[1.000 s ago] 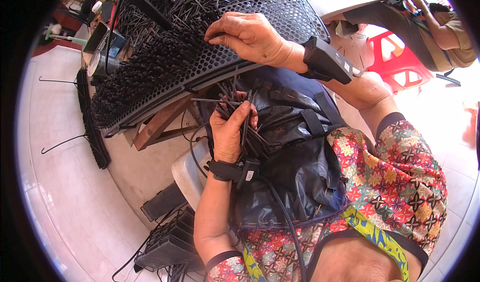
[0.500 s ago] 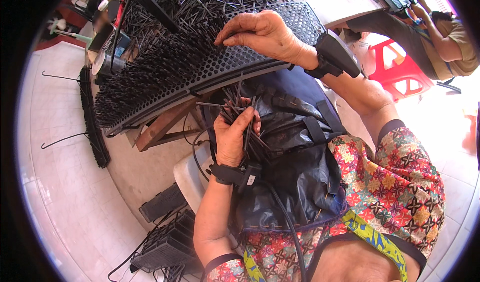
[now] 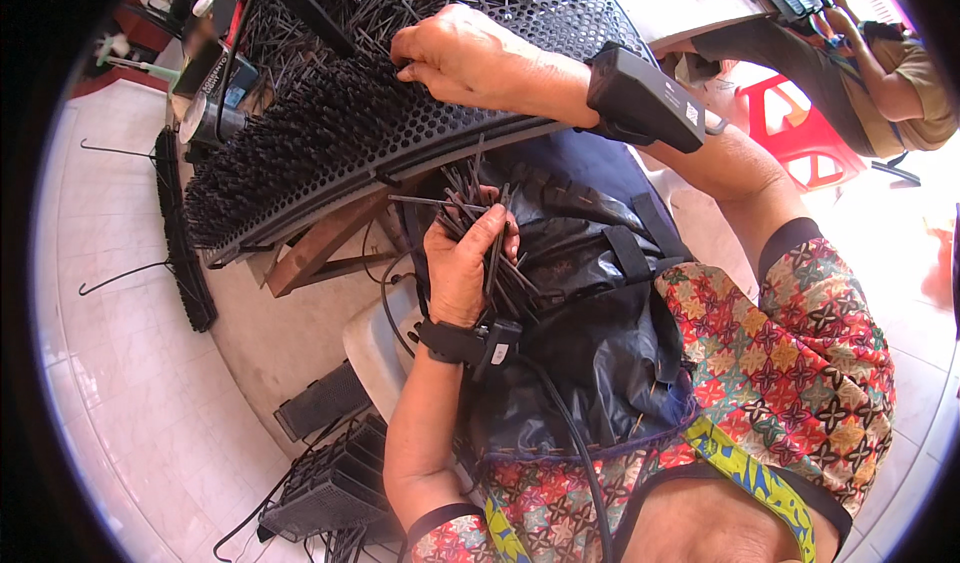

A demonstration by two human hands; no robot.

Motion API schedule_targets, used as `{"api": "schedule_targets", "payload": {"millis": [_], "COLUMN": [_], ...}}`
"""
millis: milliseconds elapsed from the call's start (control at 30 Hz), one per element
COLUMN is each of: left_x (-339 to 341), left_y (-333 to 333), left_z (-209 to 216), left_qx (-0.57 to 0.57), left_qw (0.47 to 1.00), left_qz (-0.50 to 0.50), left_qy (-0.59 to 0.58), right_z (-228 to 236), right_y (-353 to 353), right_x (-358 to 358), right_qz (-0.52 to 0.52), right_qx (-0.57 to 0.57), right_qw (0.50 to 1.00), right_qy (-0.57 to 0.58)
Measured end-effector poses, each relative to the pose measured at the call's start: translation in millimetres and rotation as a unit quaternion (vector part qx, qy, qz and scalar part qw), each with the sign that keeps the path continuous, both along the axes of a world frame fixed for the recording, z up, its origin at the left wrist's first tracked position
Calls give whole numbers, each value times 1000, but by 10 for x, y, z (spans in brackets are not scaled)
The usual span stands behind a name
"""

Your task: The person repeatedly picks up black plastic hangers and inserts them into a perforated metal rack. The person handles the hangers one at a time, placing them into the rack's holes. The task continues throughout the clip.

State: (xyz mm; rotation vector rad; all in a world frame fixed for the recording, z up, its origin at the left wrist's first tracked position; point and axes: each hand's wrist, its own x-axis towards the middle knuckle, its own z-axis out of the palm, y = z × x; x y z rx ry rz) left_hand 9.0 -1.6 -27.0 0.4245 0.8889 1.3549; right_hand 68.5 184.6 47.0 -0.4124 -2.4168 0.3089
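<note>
My left hand point(image 3: 460, 268) is closed around a loose bundle of thin black strips point(image 3: 462, 185), held over the black apron on my lap. The strips stick out on both sides of the fist at mixed angles. Above it, my right hand point(image 3: 455, 58) is at the edge of the dense black bristles point(image 3: 300, 143) that stand upright in a curved black perforated panel point(image 3: 565, 28). Its fingers are curled together against the bristles, and whatever they pinch is hidden. Bare holes show on the panel beside and below this hand.
Loose black strips point(image 3: 395, 3) lie heaped behind the panel, under a black metal frame. A wooden support point(image 3: 330, 243) holds the panel up. At left lies a long black brush strip with wire hooks point(image 3: 180, 233). A red stool point(image 3: 790, 128) and another person are at the upper right.
My right hand has moved left and its wrist has turned, with the fingers now lower against the bristles. My left hand keeps its bundle almost in place.
</note>
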Motion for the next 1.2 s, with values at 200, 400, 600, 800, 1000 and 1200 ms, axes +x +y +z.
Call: {"api": "schedule_targets", "payload": {"millis": [200,400,600,800,1000,1200], "left_x": [-7,-10,-10,-29,-19,-21], "left_y": [9,19,28,46,46,54], "left_z": [-46,-63,-77,-85,-81,-69], "left_qx": [10,9,13,22,22,27], "left_qw": [1000,1000,1000,1000,1000,1000], "left_qz": [-12,-9,-9,-9,6,7], "left_qy": [16,5,7,6,-1,-9], "right_z": [-45,-99,-85,-116,-169,-231], "right_y": [21,3,20,79,122,55], "right_x": [44,163,52,-84,-69,95], "right_qz": [-16,-48,46,51,17,11], "right_qx": [-52,-85,34,41,40,30], "right_qw": [997,991,992,997,999,992], "right_qy": [51,87,116,32,-29,119]}}
